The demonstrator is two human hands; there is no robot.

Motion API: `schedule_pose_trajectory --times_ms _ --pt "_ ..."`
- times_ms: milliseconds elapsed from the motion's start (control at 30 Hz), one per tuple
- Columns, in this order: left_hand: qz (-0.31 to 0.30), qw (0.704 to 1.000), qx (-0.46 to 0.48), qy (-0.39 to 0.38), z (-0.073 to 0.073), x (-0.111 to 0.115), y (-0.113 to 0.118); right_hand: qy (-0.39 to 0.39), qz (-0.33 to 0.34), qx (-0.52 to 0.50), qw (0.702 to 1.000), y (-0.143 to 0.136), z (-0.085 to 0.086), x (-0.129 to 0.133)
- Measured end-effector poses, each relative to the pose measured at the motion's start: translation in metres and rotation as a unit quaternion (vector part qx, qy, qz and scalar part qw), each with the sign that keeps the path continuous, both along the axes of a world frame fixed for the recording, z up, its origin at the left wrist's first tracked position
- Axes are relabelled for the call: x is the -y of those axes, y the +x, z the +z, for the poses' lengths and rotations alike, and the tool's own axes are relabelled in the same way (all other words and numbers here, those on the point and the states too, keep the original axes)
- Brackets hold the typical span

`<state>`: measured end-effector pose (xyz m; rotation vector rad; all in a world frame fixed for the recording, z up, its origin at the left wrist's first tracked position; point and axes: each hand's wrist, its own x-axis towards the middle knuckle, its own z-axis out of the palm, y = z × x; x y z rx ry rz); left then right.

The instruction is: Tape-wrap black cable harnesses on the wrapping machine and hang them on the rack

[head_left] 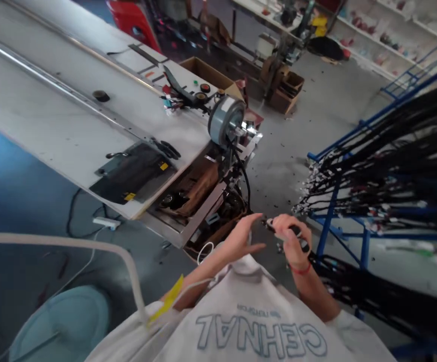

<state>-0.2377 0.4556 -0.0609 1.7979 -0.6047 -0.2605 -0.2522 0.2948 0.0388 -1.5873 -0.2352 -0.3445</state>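
In the head view my right hand (292, 239) is wrapped round a black-handled tool (296, 231), whose small metal tip points left toward my other hand. A red string circles the right wrist. My left hand (243, 235) is held out just left of the tip, thumb and fingers apart, with nothing visible between them. Both hands are in front of the white shirt, beyond the table's corner. Above them a round grey motor (226, 120) is mounted at the table end, with a black cable hanging down.
A long white table (64, 130) with metal rails runs to the upper left. Under its end is a drawer (199, 186) with boxes. Blue racks (329, 221) hung with black cable bundles stand on the right. A round blue stool (62, 327) is at lower left.
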Motion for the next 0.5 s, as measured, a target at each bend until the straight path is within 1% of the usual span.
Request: schedule_pose_trajectory --times_ms 33,100,133,167,233,300,400,467,500 --pt "0.062 0.998 -0.024 0.0 -0.007 -0.004 0.019 0.014 0.01 0.023 1.0 0.033 0.008 0.008" --pt "0.179 0.981 -0.071 0.01 -0.02 -0.008 0.053 0.04 0.023 0.067 0.997 0.093 0.028 0.021" --pt "0.222 0.971 -0.09 0.012 -0.026 -0.008 0.067 0.048 0.026 0.084 0.995 0.119 0.038 0.025" --pt "0.253 0.962 -0.107 0.01 -0.03 -0.007 0.079 0.056 0.026 0.1 0.993 0.143 0.047 0.029" --pt "0.287 0.948 -0.14 -0.008 -0.032 -0.003 0.098 0.069 0.031 0.123 0.99 0.184 0.061 0.033" --pt "0.315 0.934 -0.165 -0.034 -0.029 0.001 0.112 0.076 0.051 0.132 0.987 0.22 0.068 0.034" --pt "0.363 0.908 -0.202 -0.064 -0.021 0.006 0.128 0.086 0.098 0.129 0.983 0.27 0.07 0.031" --pt "0.394 0.883 -0.237 -0.094 -0.014 0.011 0.139 0.092 0.131 0.125 0.979 0.299 0.066 0.024" --pt "0.395 0.873 -0.26 -0.12 -0.01 0.017 0.146 0.095 0.147 0.119 0.977 0.312 0.063 0.019"
